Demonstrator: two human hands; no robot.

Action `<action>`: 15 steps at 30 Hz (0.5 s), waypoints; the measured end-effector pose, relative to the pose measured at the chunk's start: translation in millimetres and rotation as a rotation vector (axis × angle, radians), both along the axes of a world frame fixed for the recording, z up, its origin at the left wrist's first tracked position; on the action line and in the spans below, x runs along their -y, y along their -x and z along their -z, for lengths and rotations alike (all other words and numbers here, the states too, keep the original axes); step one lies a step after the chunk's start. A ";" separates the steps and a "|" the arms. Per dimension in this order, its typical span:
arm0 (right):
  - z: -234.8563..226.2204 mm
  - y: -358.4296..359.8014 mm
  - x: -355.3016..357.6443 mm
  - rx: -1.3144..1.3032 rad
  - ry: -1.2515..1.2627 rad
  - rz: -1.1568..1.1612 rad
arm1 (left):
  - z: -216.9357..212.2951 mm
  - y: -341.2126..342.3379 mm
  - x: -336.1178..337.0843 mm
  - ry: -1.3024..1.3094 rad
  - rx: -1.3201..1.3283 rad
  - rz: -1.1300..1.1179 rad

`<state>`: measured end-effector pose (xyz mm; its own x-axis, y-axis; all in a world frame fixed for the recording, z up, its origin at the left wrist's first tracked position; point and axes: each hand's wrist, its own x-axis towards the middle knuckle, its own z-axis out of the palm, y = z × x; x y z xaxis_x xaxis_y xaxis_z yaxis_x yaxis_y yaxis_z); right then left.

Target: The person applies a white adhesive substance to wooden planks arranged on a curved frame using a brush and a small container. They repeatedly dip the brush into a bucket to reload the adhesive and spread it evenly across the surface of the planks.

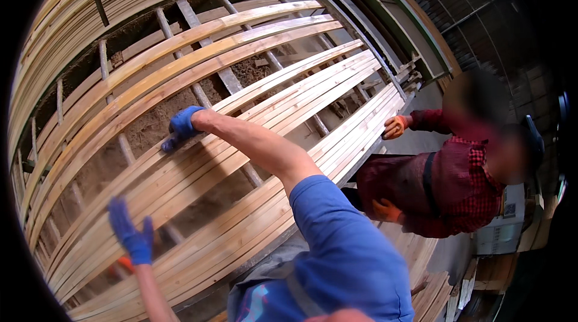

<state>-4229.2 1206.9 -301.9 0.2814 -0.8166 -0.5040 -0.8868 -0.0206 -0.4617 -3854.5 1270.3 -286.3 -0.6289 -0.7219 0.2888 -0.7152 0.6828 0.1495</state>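
Long pale wooden slats (253, 111) lie side by side across a metal rack with cross bars (229, 78). My right hand (183, 123), in a blue glove, reaches far out on a bare arm with a blue sleeve; its fingers curl over the edge of one wooden slat (211, 159). My left hand (132, 235), also blue-gloved, hovers just above the nearer slats with fingers spread and nothing in it. A small orange thing (122, 265) shows below that hand; I cannot tell what it is.
A co-worker in a red checked shirt (457, 183) stands at the right, one orange-gloved hand (394, 126) on the slat ends, the other (385, 210) by the rack's edge. Sawdust (156, 123) lies under the rack. More slats are stacked at the far left (90, 15) and lower right (427, 262).
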 end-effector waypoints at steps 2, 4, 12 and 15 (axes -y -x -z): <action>-4.8 7.0 -2.3 0.011 -0.004 0.004 | 3.3 3.0 2.0 0.021 0.027 0.017; -14.0 8.3 -6.2 0.010 -0.036 0.004 | 5.4 1.7 -1.3 -0.031 0.065 -0.014; -22.6 30.8 -10.6 -0.045 0.023 0.056 | 23.4 22.9 21.2 -0.071 -0.076 0.037; -15.4 55.3 -38.1 -0.185 -0.082 0.279 | 30.1 58.4 34.9 -0.171 -0.242 0.112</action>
